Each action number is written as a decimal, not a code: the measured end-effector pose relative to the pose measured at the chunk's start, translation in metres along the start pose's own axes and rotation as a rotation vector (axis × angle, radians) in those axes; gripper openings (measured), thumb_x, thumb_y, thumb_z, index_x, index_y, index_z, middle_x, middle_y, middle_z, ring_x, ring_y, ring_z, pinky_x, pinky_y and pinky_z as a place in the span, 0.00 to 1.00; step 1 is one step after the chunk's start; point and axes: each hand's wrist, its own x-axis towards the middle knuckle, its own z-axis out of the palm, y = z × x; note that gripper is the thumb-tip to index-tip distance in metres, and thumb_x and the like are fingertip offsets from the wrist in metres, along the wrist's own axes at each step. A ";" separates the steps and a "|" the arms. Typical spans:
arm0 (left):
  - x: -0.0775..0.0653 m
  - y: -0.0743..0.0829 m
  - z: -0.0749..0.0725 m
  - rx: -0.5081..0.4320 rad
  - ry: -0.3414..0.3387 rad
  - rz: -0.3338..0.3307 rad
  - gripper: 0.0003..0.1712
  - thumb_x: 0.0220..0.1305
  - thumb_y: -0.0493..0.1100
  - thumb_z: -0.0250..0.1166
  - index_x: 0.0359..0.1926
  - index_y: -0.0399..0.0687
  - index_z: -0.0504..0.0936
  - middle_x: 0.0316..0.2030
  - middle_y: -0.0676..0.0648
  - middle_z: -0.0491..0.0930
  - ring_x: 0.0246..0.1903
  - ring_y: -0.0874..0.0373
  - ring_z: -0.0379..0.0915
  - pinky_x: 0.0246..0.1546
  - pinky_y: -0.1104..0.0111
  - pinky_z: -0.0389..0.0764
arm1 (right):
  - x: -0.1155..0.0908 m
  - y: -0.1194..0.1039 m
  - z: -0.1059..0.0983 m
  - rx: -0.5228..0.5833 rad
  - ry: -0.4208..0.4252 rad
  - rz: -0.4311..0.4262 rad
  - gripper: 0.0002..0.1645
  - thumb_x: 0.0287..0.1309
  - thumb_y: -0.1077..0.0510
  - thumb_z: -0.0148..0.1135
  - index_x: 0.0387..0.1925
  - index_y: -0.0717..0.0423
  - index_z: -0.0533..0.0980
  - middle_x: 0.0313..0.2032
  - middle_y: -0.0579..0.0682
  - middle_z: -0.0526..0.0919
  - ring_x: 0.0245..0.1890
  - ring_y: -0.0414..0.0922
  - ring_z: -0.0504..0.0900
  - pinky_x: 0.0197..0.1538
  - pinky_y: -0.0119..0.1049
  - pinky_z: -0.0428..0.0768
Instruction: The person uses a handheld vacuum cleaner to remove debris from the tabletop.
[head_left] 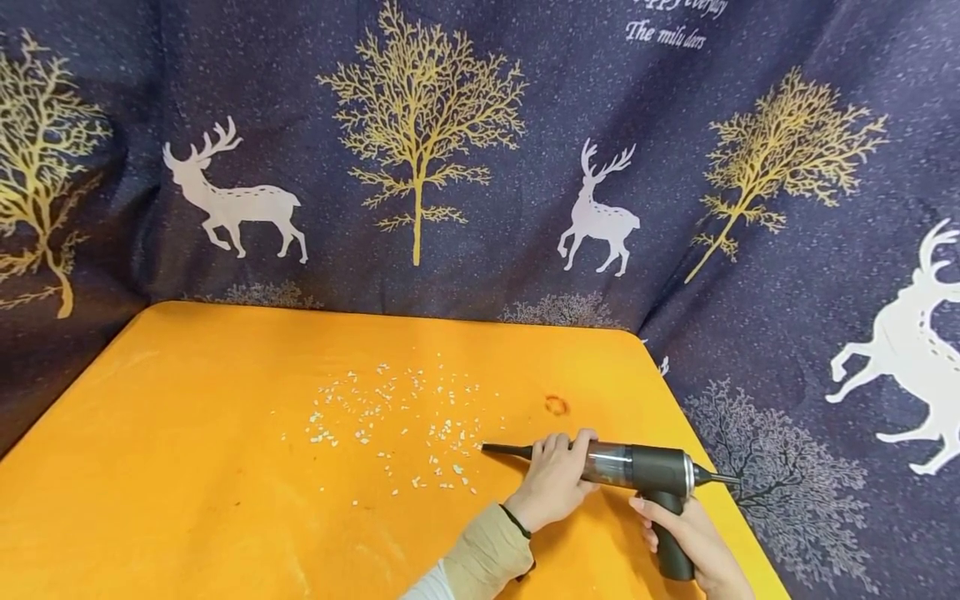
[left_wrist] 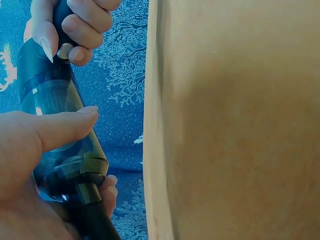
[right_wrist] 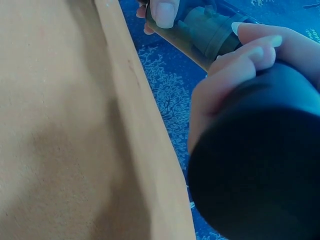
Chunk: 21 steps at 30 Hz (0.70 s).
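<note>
A black handheld vacuum cleaner (head_left: 657, 468) with a clear dust cup (head_left: 609, 463) is held level at the right side of the table. My left hand (head_left: 553, 482) grips it near the front, thumb across the clear cup in the left wrist view. The right hand (head_left: 696, 540) is wrapped around the pistol handle (head_left: 672, 546), its thumb near a round metallic button (left_wrist: 65, 50). From the front, a narrow black nozzle (head_left: 506, 450) points left, its tip beside small white scraps (head_left: 447, 430) scattered over the table. The handle's round black end (right_wrist: 255, 175) fills much of the right wrist view.
The table (head_left: 187, 467) has a yellow-orange cover with a small reddish ring mark (head_left: 557, 405) to the right of the scraps. Behind and to the right hangs a dark blue cloth (head_left: 480, 275) printed with deer and trees. A thin black tip (head_left: 716, 477) sticks out from the vacuum's rear.
</note>
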 end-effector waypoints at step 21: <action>0.000 -0.008 -0.003 -0.157 0.102 -0.089 0.47 0.36 0.56 0.76 0.58 0.54 0.62 0.34 0.53 0.80 0.36 0.61 0.74 0.47 0.67 0.70 | -0.003 -0.008 0.007 -0.047 0.035 -0.042 0.06 0.61 0.54 0.54 0.36 0.52 0.72 0.19 0.43 0.73 0.16 0.40 0.72 0.22 0.36 0.73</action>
